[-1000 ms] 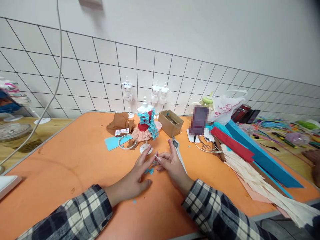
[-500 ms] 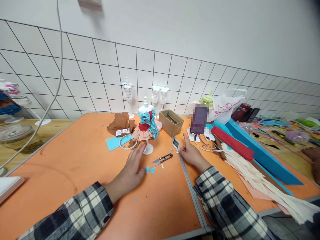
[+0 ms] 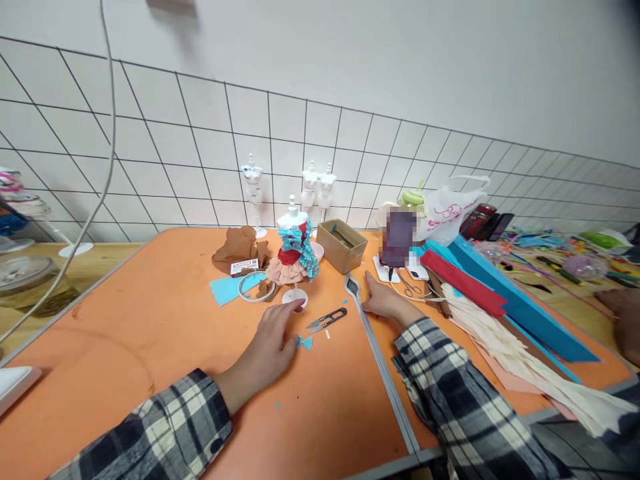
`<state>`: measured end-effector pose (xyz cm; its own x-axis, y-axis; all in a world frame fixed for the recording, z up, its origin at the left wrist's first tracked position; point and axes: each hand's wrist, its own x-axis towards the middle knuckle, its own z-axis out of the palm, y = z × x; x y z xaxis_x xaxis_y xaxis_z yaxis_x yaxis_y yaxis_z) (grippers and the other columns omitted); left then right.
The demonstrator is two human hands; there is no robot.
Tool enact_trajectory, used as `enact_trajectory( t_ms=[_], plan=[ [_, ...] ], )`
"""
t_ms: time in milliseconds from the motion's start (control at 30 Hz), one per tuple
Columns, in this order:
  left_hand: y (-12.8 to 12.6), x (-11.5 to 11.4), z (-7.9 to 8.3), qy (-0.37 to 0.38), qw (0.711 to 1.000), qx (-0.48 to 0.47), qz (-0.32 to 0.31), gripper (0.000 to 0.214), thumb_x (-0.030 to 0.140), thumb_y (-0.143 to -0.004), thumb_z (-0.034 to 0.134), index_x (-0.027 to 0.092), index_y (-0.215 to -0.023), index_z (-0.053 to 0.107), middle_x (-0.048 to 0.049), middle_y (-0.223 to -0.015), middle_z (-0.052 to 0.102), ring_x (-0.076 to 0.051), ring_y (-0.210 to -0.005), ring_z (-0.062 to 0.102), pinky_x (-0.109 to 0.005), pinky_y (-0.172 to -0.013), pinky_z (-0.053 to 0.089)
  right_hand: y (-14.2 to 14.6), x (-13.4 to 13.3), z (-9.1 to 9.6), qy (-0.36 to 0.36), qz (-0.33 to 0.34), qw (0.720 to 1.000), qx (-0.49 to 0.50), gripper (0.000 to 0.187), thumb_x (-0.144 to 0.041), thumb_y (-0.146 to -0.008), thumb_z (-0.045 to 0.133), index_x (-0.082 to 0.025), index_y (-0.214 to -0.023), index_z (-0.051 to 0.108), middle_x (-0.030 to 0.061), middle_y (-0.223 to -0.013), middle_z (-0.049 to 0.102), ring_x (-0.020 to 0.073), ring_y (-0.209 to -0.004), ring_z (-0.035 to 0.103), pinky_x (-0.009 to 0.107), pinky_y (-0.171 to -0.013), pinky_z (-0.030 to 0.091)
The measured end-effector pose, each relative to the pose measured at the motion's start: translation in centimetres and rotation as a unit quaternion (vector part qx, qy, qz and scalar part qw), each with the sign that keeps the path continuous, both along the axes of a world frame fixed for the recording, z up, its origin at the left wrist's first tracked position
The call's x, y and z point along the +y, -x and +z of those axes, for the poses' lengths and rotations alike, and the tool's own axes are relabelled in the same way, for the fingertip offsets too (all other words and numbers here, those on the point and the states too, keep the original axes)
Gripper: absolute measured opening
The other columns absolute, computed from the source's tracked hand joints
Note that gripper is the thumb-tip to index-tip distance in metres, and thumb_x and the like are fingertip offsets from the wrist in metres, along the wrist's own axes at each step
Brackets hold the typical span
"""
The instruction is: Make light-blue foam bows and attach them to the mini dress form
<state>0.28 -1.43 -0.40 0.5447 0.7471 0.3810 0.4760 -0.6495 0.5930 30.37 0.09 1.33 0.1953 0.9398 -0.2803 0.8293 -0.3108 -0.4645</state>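
Observation:
My left hand (image 3: 270,341) lies on the orange table (image 3: 150,320) with its fingers stretched out. Its thumb touches a small blue paper bow (image 3: 305,343), and its index fingertip reaches the white base (image 3: 295,297) of a mini mannequin (image 3: 295,252) dressed in blue, red and peach ruffles. Black thread snips (image 3: 327,319) lie just right of that hand. My right hand (image 3: 383,300) rests flat on the table beside the metal seam (image 3: 373,340), fingers forward, holding nothing I can see.
Behind are a cardboard box (image 3: 341,245), brown crepe (image 3: 240,243), a tape ring (image 3: 250,285), a blue paper scrap (image 3: 225,288) and white mannequins (image 3: 317,187). To the right lie scissors (image 3: 410,287) and red (image 3: 465,283), blue (image 3: 520,300) and cream (image 3: 525,353) crepe. Another person's hand (image 3: 625,320) is at the right edge.
My hands have come apart: the right went from the snips to the seam and now lies flatter there. The left stays by the bow, now touching it with its thumb.

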Motion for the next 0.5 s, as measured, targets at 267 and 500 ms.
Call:
enact_trajectory(
  t_ms=[267,500],
  plan=[
    [-0.2,0.0,0.5,-0.011,1.0,0.004,-0.026,0.035,0.01,-0.084,0.046,0.021,-0.114,0.06,-0.0084,-0.116,0.061,-0.025,-0.114,0.051,-0.047,-0.1,0.042,-1.0,-0.7,0.2,-0.174,0.017,0.985,0.012,0.106,-0.031,-0.068,0.073,-0.02,-0.153,0.01,0.0106,-0.111,0.057,0.0209,-0.091,0.059,0.032,-0.079,0.046],
    [0.5,-0.4,1.6,0.084,0.994,-0.032,-0.064,0.024,0.026,-0.092,0.046,0.019,-0.096,0.069,-0.0062,-0.094,0.068,-0.021,-0.092,0.061,-0.038,-0.085,0.049,3.6,-2.4,1.4,-0.481,0.036,0.876,0.022,0.031,-0.025,-0.089,0.042,-0.023,-0.107,0.067,0.006,-0.108,0.056,0.0149,-0.073,0.051,0.03,-0.073,0.044]
  ],
)
